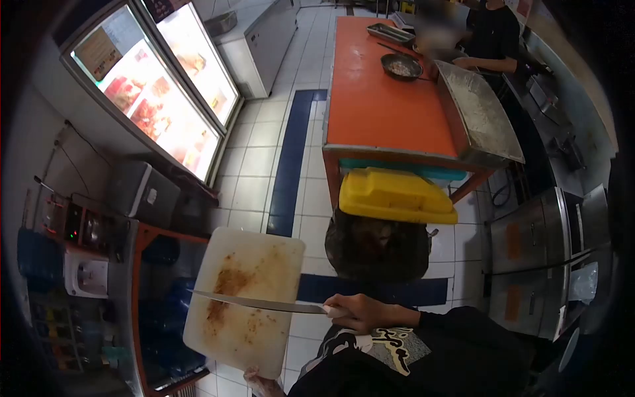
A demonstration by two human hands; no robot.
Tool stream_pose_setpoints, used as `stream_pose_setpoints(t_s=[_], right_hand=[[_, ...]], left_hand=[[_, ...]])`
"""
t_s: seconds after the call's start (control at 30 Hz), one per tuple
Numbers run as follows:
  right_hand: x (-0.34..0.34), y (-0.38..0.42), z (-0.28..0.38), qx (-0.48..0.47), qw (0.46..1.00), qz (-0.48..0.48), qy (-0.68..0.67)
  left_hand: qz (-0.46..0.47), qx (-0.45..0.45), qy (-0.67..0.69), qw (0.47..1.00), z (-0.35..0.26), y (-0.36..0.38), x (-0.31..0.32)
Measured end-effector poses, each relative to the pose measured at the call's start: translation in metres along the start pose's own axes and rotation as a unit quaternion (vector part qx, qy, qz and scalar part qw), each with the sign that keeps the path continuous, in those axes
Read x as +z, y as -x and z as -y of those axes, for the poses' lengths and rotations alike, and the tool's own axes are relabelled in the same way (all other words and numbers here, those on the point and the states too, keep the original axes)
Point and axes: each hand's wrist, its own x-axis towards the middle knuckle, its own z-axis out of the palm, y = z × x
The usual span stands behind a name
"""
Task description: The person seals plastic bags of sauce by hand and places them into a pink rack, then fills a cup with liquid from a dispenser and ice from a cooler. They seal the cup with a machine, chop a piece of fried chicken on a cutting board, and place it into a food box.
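My right hand is wrapped round the handle of a long knife. Its blade points left and crosses over a white cutting board smeared with reddish-brown residue. At the board's near edge, low in the view, my left hand grips it, with the fingers partly hidden. The board is held up above the tiled floor. Ahead of my right hand stands a bin lined with a black bag, its yellow lid tipped back against the table.
An orange table carries a pan of food and a large metal tray. A person stands at its far right. A lit glass-door fridge is on the left, steel drawers on the right.
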Motion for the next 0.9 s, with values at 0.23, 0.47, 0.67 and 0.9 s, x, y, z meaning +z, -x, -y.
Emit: stream_pose_setpoints(t_s=[0.23, 0.47, 0.67, 0.9], right_hand=[[0.046, 0.066, -0.054, 0.148, 0.985, 0.066, -0.060], [0.048, 0.108, -0.093, 0.212, 0.977, -0.006, -0.010], [0.062, 0.129, -0.126, 0.211, 0.976, -0.047, -0.019], [0.018, 0.154, -0.199, 0.388, 0.895, -0.186, 0.115]], left_hand=[[0.135, -0.200, 0.055, 0.969, -0.034, 0.017, 0.100], [0.174, -0.367, 0.241, 0.881, 0.017, 0.013, 0.178], [0.278, -0.448, 0.256, 0.810, 0.039, 0.001, 0.251], [0.320, -0.459, 0.227, 0.797, 0.003, -0.013, 0.318]])
